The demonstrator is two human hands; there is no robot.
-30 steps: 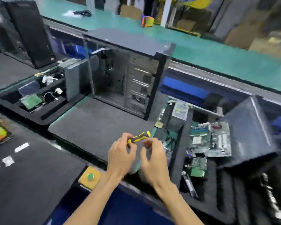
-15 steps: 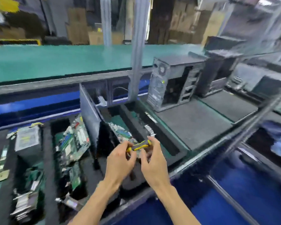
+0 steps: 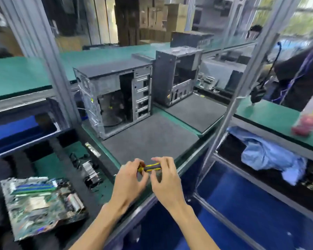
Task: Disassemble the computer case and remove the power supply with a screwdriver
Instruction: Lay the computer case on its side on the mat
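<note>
Electronics disassembly workshop.
Green-topped table (image 3: pixel 20 76) line; opened computer cases (image 3: pixel 114 94) on grey mats (image 3: pixel 148 139); loose circuit boards (image 3: pixel 40 202); stacked cardboard boxes (image 3: pixel 152 17) behind.

even bright daylight from upper right, motion blur throughout, wide-angle bending at edges, soft shadows.

Green bench (image 3: pixel 105 150), grey mat (image 3: pixel 148 139), open computer case (image 3: pixel 114 94)

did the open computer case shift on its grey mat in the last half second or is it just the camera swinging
Cannot tell. The computer case sits at the back of its grey mat as before; only the camera's swing is evident.
</note>
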